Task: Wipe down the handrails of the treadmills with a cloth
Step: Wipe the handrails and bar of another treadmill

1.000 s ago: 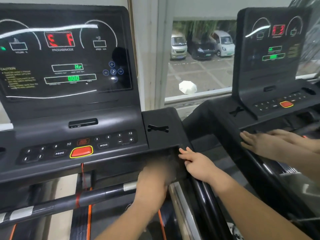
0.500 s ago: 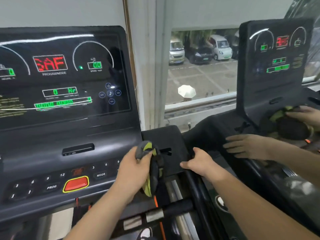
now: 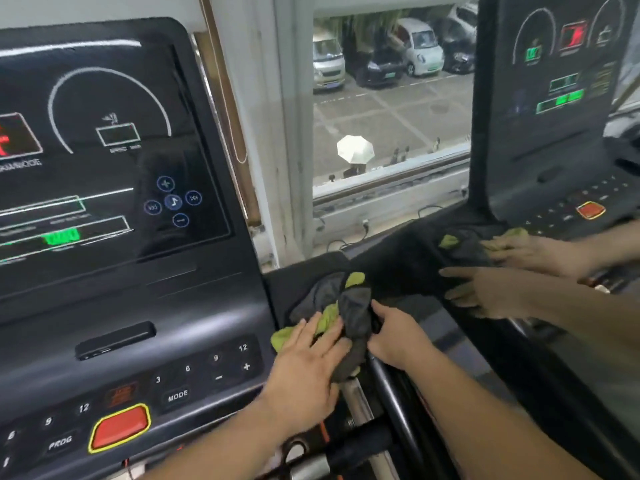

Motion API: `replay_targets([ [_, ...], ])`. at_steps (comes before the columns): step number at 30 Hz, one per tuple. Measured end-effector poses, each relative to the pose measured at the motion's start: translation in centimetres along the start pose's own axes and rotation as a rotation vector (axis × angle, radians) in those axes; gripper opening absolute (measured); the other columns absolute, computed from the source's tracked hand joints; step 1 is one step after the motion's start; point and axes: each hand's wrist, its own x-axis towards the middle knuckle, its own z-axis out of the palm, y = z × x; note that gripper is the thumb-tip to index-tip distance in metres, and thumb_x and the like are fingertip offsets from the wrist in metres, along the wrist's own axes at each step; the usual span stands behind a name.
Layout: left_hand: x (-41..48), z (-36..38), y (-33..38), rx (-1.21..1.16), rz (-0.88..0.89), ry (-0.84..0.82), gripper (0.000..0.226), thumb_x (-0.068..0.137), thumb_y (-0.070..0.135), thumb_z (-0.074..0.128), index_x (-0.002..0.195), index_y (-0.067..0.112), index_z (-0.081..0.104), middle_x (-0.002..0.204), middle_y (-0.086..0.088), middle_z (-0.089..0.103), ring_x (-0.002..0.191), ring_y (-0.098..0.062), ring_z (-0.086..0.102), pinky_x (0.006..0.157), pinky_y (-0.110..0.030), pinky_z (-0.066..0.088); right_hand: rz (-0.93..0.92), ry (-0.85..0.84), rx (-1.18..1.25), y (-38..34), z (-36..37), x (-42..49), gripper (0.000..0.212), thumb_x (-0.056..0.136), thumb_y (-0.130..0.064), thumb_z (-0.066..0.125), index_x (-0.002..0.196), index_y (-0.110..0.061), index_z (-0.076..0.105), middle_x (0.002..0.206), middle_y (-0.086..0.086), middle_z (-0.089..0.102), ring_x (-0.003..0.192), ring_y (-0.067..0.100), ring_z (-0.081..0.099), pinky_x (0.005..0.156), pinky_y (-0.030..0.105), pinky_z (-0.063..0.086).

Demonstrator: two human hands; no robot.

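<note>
**Hands on the cloth beside the console**

Right of the treadmill console (image 3: 138, 306), I am pressing my left hand (image 3: 308, 368) flat, fingers straight, onto the grey-and-green cloth (image 3: 353, 317). The cloth is lying bunched on the black side tray (image 3: 301, 275). My right hand (image 3: 398, 337) is curling its fingers into the cloth's right edge, just above the dark handrail (image 3: 394, 400).

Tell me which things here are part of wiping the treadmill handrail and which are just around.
In use: cloth, left hand, right hand, handrail.
Just around: red button, display screen, white umbrella, parked cars.
</note>
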Motion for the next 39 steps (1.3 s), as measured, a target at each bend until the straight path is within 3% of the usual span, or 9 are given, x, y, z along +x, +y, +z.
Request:
replay_targets([
  [7,9.2,-4.7,-4.2,-0.165,-0.269,-0.019,0.063,0.102,0.039,0.044,0.159,0.033,0.02,0.172,0.006,0.003,0.158,-0.023,0.002,0.128,-0.047,0.004,0.026,0.006,-0.001,-0.6,-0.3,0.2,0.086,0.09,-0.039,0.074,0.161,-0.026,0.027,0.144,0.0,0.059,0.131,0.021,0.055,0.109,0.033,0.045],
  [14,-0.5,-0.7,-0.5,-0.207,0.007,0.084,0.056,0.074,0.03,0.06,0.13,0.024,0.061,0.15,0.002,0.055,0.138,-0.029,0.051,0.113,-0.044,0.045,0.044,0.006,-0.007,-0.7,-0.5,-0.4,0.083,0.082,-0.039,0.07,0.157,-0.036,0.036,0.14,-0.006,0.061,0.124,0.02,0.059,0.103,0.036,0.051],
  [18,-1.2,-0.1,-2.7,-0.075,0.118,0.07,0.062,0.069,0.025,0.065,0.131,0.026,0.059,0.152,0.002,0.052,0.143,-0.028,0.047,0.118,-0.046,0.039,0.022,0.009,-0.019,-0.7,-0.5,-0.2,0.065,0.078,-0.042,0.066,0.142,-0.039,0.054,0.126,-0.007,0.068,0.114,0.022,0.063,0.098,0.041,0.054],
  [22,5.5,-3.3,-5.0,0.013,-0.125,0.099,0.054,0.086,0.024,0.054,0.14,0.021,0.054,0.164,-0.003,0.036,0.156,-0.033,0.021,0.127,-0.05,0.014,0.055,0.013,0.003,-1.2,-0.6,-0.7,0.086,0.086,-0.041,0.074,0.16,-0.034,0.031,0.146,-0.006,0.057,0.132,0.022,0.055,0.107,0.039,0.048],
  [25,7.9,-3.9,-3.7,-0.129,-0.326,0.022,0.06,0.094,0.029,0.053,0.151,0.022,0.037,0.17,-0.002,0.019,0.157,-0.031,0.009,0.124,-0.05,0.023,0.074,0.023,0.008,-1.0,-0.3,-0.7,0.086,0.089,-0.039,0.074,0.161,-0.033,0.026,0.142,-0.006,0.059,0.132,0.021,0.055,0.108,0.039,0.048],
  [29,2.7,-3.2,0.8,0.017,-0.258,-0.037,0.057,0.091,0.036,0.05,0.145,0.023,0.038,0.165,-0.006,0.025,0.148,-0.035,0.025,0.112,-0.046,0.037,0.066,0.036,-0.024,-0.9,-0.1,-0.5,0.085,0.09,-0.041,0.071,0.161,-0.033,0.025,0.148,-0.005,0.055,0.134,0.022,0.053,0.108,0.04,0.048],
  [33,-0.8,-4.7,1.4,0.137,-0.106,-0.081,0.045,0.085,0.043,0.05,0.127,0.028,0.053,0.135,-0.002,0.046,0.12,-0.032,0.04,0.094,-0.042,0.037,0.055,0.047,-0.05,-1.2,-0.2,-0.6,0.084,0.088,-0.046,0.067,0.161,-0.033,0.027,0.149,-0.004,0.054,0.133,0.023,0.054,0.107,0.036,0.048],
  [36,1.8,-5.5,-0.2,0.18,-0.012,0.022,0.049,0.079,0.052,0.048,0.118,0.027,0.064,0.147,-0.012,0.042,0.136,-0.041,0.034,0.114,-0.051,0.029,0.059,0.044,-0.05,-1.4,-0.2,-0.5,0.083,0.087,-0.043,0.065,0.16,-0.035,0.028,0.147,-0.004,0.056,0.132,0.022,0.055,0.108,0.038,0.048],
  [39,3.4,-4.1,-0.5,0.002,0.023,-0.072,0.074,0.082,0.051,0.052,0.15,0.026,0.038,0.171,-0.011,0.002,0.157,-0.039,0.0,0.127,-0.053,0.006,0.066,0.051,-0.058,-1.4,-0.1,-0.5,0.081,0.087,-0.039,0.065,0.159,-0.038,0.028,0.142,-0.005,0.06,0.124,0.02,0.06,0.103,0.037,0.051],
])
